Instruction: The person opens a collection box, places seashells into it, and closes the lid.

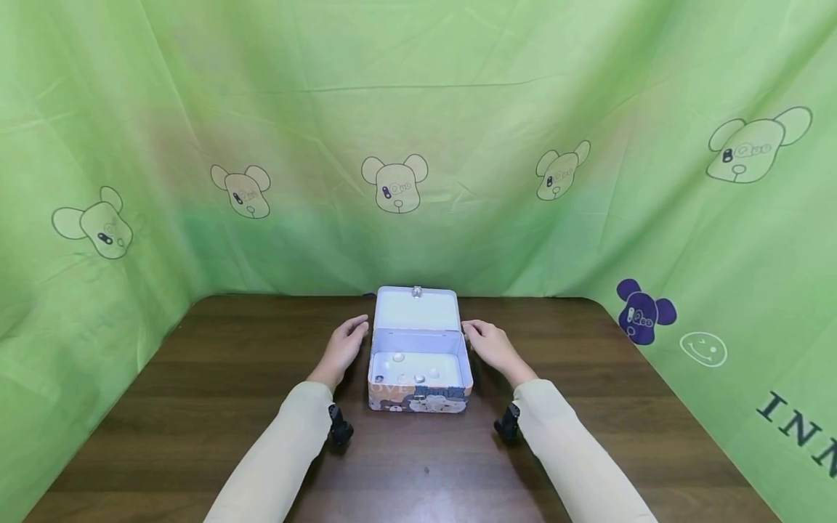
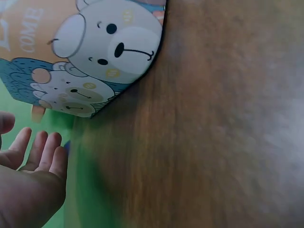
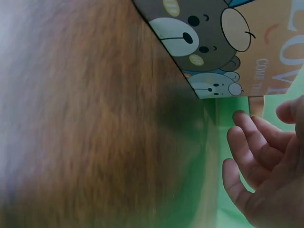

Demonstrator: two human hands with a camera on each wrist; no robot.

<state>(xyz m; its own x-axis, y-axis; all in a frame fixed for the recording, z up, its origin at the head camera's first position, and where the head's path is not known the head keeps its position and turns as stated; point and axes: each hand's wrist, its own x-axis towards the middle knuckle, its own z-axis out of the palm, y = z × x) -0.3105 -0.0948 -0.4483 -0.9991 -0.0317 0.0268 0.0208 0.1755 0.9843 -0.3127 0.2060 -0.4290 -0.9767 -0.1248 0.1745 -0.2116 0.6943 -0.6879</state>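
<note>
A tin box [image 1: 392,401] with cartoon bears printed on its sides stands in the middle, its white-lined lid [image 1: 417,311] raised at the back. A metal clasp [image 1: 416,291] sits on the lid's top edge. Several small round pieces, whitish and dark, lie on the box floor. Left of the box is my left hand [image 1: 341,350], fingers extended and loosely bent, holding nothing. My right hand [image 1: 495,347] is on the other side, its fingertips close to the box's rear right corner. In the right wrist view its fingers [image 3: 240,142] are relaxed and spread, with nothing held.
The box rests on a dark brown wooden table [image 1: 229,407]. A green curtain [image 1: 314,240] printed with bear heads encloses the table's back and sides. Black wrist cameras [image 1: 340,428] are strapped at both cream sleeves [image 1: 281,443]. The table's back edge lies just behind the lid.
</note>
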